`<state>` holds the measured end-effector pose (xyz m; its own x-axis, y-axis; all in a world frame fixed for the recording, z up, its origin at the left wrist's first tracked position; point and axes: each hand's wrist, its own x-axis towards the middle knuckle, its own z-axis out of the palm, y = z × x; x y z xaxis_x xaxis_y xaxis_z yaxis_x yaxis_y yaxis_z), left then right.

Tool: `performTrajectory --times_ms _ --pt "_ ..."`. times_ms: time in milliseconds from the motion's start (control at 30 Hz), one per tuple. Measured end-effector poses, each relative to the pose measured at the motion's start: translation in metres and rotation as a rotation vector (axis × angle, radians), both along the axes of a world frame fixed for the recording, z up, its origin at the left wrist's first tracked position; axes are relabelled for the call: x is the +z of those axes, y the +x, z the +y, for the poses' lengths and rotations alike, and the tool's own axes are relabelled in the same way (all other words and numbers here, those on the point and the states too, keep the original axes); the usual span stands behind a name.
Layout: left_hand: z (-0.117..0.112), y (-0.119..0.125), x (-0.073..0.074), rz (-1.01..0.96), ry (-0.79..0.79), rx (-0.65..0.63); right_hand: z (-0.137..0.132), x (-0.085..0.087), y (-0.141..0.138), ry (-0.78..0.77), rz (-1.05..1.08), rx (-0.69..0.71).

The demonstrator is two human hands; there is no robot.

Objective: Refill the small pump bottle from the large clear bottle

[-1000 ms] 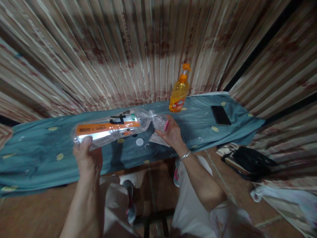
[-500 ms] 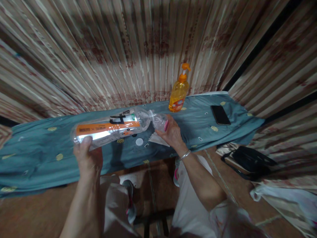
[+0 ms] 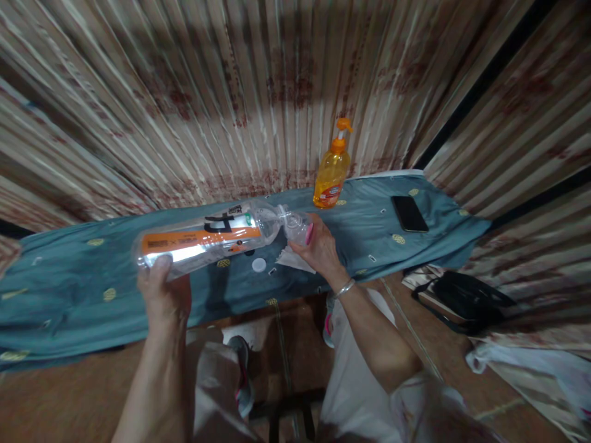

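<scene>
My left hand (image 3: 162, 289) grips the base end of a large clear plastic bottle (image 3: 207, 239) with an orange label, held almost on its side above the table. The bottle's open neck meets a small clear container (image 3: 298, 226) with a pink rim, which my right hand (image 3: 318, 249) holds. A white bottle cap (image 3: 259, 264) lies on the teal cloth (image 3: 69, 289) below the bottle. A white paper piece (image 3: 295, 261) lies under my right hand.
An orange pump bottle (image 3: 331, 175) stands at the back of the cloth-covered table. A black phone (image 3: 409, 213) lies flat to its right. A striped curtain (image 3: 277, 92) hangs behind. A black bag (image 3: 466, 297) sits on the floor at the right.
</scene>
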<state>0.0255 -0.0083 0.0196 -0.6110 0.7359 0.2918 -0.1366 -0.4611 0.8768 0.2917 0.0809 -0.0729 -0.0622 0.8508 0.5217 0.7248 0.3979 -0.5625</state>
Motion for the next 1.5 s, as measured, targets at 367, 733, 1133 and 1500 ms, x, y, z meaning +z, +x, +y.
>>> performTrajectory --times_ms 367,733,1133,1500 --pt "0.0006 0.0020 0.0016 0.015 0.036 -0.042 0.0001 -0.0002 -0.0008 0.036 -0.004 -0.010" --pt "0.0009 0.0003 0.0016 0.019 0.026 -0.025 -0.0003 -0.0016 -0.0008 0.043 -0.005 -0.014" --pt "-0.0022 0.0020 0.0047 0.065 0.017 -0.016 -0.0010 -0.0022 -0.0011 0.033 -0.017 -0.009" --pt "-0.0010 0.0021 0.0068 0.029 0.050 -0.007 -0.0007 -0.0024 -0.0006 0.051 -0.020 0.004"
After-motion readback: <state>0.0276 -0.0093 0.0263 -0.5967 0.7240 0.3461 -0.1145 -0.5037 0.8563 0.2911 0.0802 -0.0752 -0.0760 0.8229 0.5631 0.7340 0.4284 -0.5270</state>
